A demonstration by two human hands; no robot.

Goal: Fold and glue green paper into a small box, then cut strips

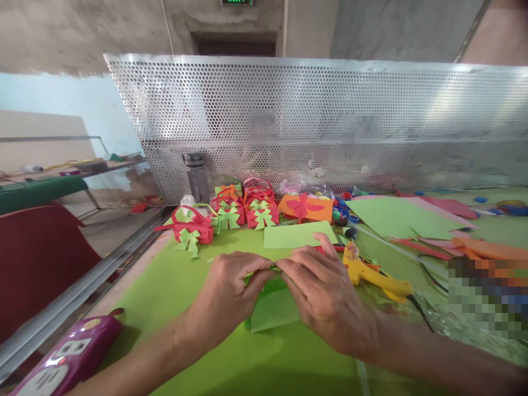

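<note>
Both of my hands meet over a folded piece of green paper (273, 309) on the green table cover (173, 291). My left hand (231, 294) pinches its upper edge with curled fingers. My right hand (325, 294) pinches the same edge from the right, fingertips touching those of the left. The lower part of the folded paper shows between and under my hands; its top is hidden by my fingers.
A yellow glue gun (371, 272) lies just right of my right hand. Several red paper baskets with green bows (193, 230) stand behind, beside an orange card (305, 208), a flat green sheet (299, 235) and a grey bottle (197, 177). A perforated metal screen (313, 121) closes the back. A purple power strip (68, 357) lies near left.
</note>
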